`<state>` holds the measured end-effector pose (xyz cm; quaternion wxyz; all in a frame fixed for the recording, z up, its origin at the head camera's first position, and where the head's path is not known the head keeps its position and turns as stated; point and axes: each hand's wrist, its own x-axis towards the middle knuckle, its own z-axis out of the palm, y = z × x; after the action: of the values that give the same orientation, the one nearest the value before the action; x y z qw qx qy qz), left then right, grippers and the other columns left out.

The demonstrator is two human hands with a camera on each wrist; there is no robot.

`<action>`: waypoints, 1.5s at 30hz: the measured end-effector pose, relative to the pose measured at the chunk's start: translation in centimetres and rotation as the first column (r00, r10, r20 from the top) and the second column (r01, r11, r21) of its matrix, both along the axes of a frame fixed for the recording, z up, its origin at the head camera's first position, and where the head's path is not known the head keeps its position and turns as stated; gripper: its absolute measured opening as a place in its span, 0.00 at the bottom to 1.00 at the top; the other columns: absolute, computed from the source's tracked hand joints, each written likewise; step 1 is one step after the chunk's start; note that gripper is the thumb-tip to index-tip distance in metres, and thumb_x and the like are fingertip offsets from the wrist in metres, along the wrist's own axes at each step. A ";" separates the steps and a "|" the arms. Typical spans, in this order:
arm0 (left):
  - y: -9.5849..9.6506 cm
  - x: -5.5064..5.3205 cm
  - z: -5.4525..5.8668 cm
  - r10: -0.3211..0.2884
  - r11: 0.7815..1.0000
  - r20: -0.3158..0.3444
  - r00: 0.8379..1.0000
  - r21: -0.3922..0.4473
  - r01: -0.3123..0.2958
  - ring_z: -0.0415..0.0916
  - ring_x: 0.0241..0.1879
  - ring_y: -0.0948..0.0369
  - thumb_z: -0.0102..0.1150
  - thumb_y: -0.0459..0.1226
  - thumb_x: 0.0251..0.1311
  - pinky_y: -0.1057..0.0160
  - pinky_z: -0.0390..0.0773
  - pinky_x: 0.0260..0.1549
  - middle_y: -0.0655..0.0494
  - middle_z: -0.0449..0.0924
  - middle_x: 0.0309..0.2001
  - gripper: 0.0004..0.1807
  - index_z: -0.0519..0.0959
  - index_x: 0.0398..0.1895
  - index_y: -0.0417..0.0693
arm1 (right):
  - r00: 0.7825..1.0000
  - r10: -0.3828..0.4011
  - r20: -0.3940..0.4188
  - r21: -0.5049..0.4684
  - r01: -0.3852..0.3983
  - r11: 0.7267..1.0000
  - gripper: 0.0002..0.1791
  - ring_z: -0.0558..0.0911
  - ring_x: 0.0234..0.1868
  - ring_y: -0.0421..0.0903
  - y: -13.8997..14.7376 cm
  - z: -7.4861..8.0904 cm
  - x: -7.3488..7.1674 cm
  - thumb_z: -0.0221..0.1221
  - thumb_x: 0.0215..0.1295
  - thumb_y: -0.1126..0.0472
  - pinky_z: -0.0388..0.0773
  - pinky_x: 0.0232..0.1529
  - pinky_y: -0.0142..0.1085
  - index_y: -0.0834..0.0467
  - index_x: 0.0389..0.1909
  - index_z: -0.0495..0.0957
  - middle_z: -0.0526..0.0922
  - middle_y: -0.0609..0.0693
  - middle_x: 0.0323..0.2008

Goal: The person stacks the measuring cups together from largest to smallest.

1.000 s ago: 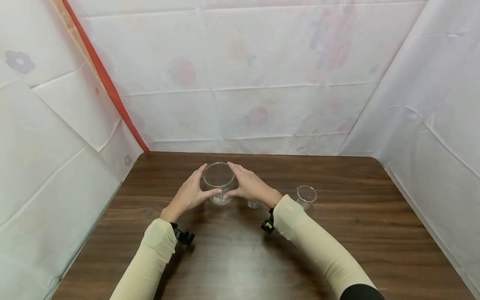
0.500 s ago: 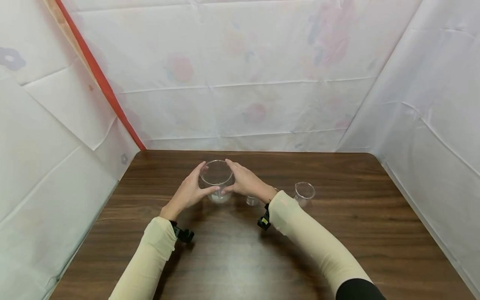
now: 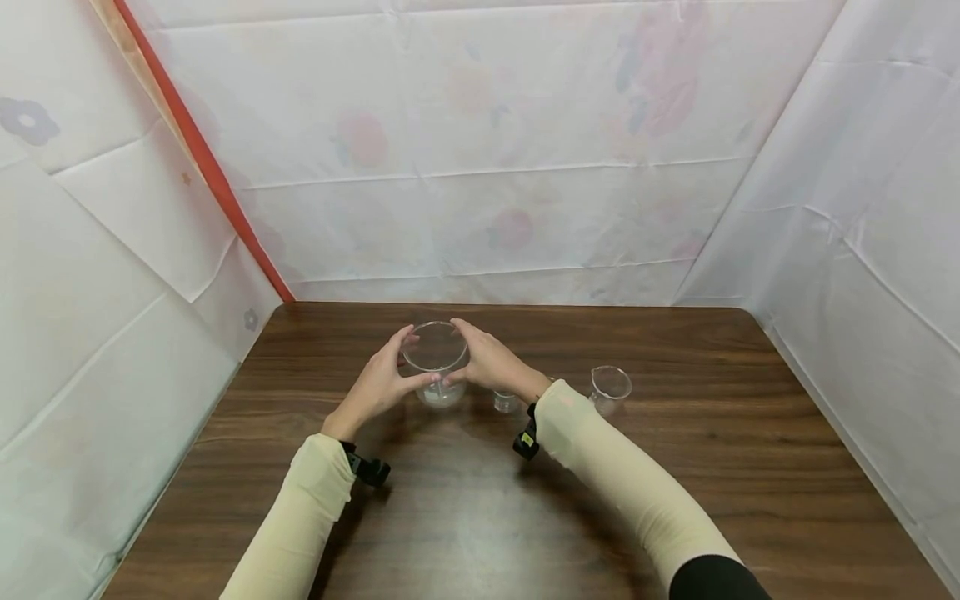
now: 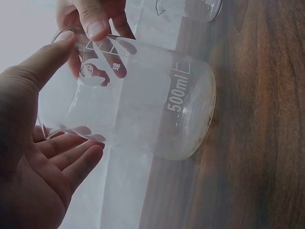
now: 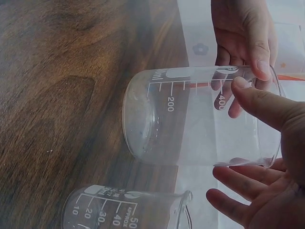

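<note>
A large clear glass beaker (image 3: 441, 397), marked 500ml in the left wrist view, stands upright near the back of the table. My left hand (image 3: 373, 385) holds its upper part from the left, thumb on the near side and fingers on the far side. From the other side my right hand (image 3: 493, 363) grips it the same way, and the two thumbs come close together just below the rim. Through the glass of the beaker (image 5: 200, 119), fingertips show in the right wrist view. Just right of it sits a small beaker (image 5: 114, 210) with marks up to 50, partly under my right hand in the head view.
Further right on the brown wooden table (image 3: 480, 517) is another glass beaker (image 3: 611, 385) with a spout, partly hidden by my right sleeve. A glass rim peeks out behind the right wrist. White patterned sheets (image 3: 480, 167) hang behind and at both sides.
Both hands keep their hold on the large beaker, which stays in place. The head view has shifted slightly, and the right wrist has moved a little to the left.
</note>
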<state>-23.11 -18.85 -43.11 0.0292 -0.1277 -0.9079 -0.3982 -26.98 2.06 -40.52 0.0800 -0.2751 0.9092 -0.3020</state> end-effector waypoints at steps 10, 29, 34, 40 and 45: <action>-0.2 0.1 0.4 0.009 1.000 0.022 1.000 0.016 -0.010 0.69 0.65 0.42 0.72 0.53 0.51 0.44 0.71 0.62 0.39 0.67 0.68 0.57 0.51 0.75 0.39 | 1.000 0.010 0.001 -0.019 -0.010 1.000 0.58 0.72 0.67 0.54 -0.2 0.0 -0.1 0.75 0.48 0.49 0.70 0.66 0.49 0.59 0.75 0.51 0.72 0.55 0.66; 0.1 0.3 1.1 0.022 0.997 0.041 0.999 0.066 -0.025 0.70 0.64 0.44 0.74 0.51 0.49 0.45 0.72 0.61 0.41 0.70 0.66 0.55 0.53 0.74 0.39 | 1.000 0.014 -0.005 -0.066 -0.014 0.998 0.58 0.74 0.65 0.53 0.1 0.3 0.1 0.76 0.47 0.49 0.73 0.63 0.49 0.58 0.75 0.53 0.74 0.56 0.64; 0.1 0.5 1.6 0.026 0.997 0.031 0.999 0.077 -0.028 0.72 0.62 0.46 0.74 0.50 0.49 0.45 0.73 0.60 0.41 0.71 0.65 0.54 0.55 0.74 0.39 | 0.999 0.023 -0.027 -0.075 -0.025 0.997 0.57 0.75 0.63 0.53 0.2 0.7 0.2 0.76 0.46 0.50 0.73 0.63 0.49 0.60 0.74 0.55 0.75 0.56 0.62; 0.0 0.7 2.3 0.031 0.996 0.002 1.000 0.089 -0.031 0.73 0.61 0.46 0.75 0.50 0.48 0.45 0.74 0.59 0.42 0.73 0.63 0.54 0.56 0.73 0.39 | 0.998 0.037 -0.043 -0.124 -0.042 0.991 0.56 0.76 0.62 0.54 0.2 1.3 0.1 0.77 0.44 0.51 0.74 0.62 0.49 0.60 0.72 0.58 0.76 0.58 0.61; 0.0 0.9 2.8 0.032 0.995 -0.018 0.999 0.097 -0.030 0.74 0.60 0.46 0.75 0.50 0.47 0.46 0.74 0.59 0.43 0.74 0.63 0.53 0.58 0.73 0.41 | 0.998 0.037 -0.059 -0.155 -0.045 0.987 0.55 0.76 0.61 0.54 0.2 1.8 0.3 0.78 0.42 0.52 0.74 0.61 0.49 0.60 0.70 0.60 0.76 0.58 0.61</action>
<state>-22.23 -18.90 -40.31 0.0504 -0.1160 -0.8890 -0.4401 -26.67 2.30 -38.76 0.0390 -0.3074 0.8787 -0.3631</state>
